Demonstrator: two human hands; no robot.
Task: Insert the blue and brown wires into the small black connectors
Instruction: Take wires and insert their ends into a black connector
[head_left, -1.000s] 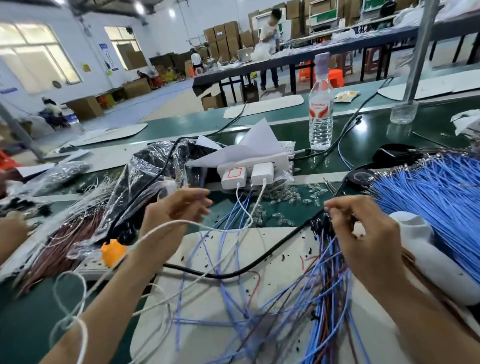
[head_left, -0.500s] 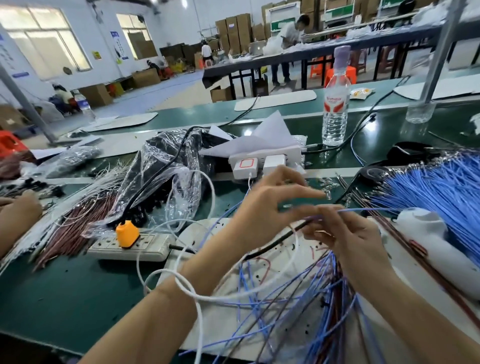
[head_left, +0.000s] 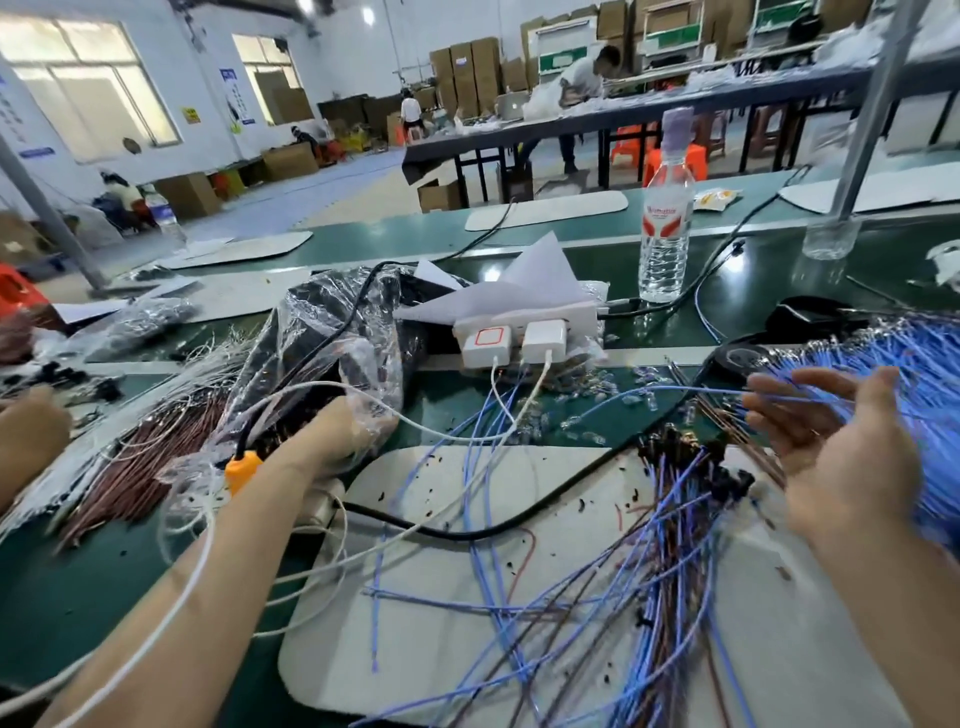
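— Where are the person's two hands?
— The left hand (head_left: 332, 436) is inside the clear plastic bag (head_left: 363, 312), left of centre. The film covers its fingers, so its grip cannot be told. The right hand (head_left: 836, 447), at the right, is palm up with the fingers nearly straight, and one blue wire (head_left: 670, 388) crosses the fingertips.
— And the wires and connectors?
— One big blue bundle (head_left: 924, 374) lies at the right edge and one brown bundle (head_left: 150, 462) at the left. Loose wires with small black connectors (head_left: 675, 452) lie on the white pad (head_left: 332, 675). Two white chargers (head_left: 485, 345) and one water bottle (head_left: 666, 234) stand behind.
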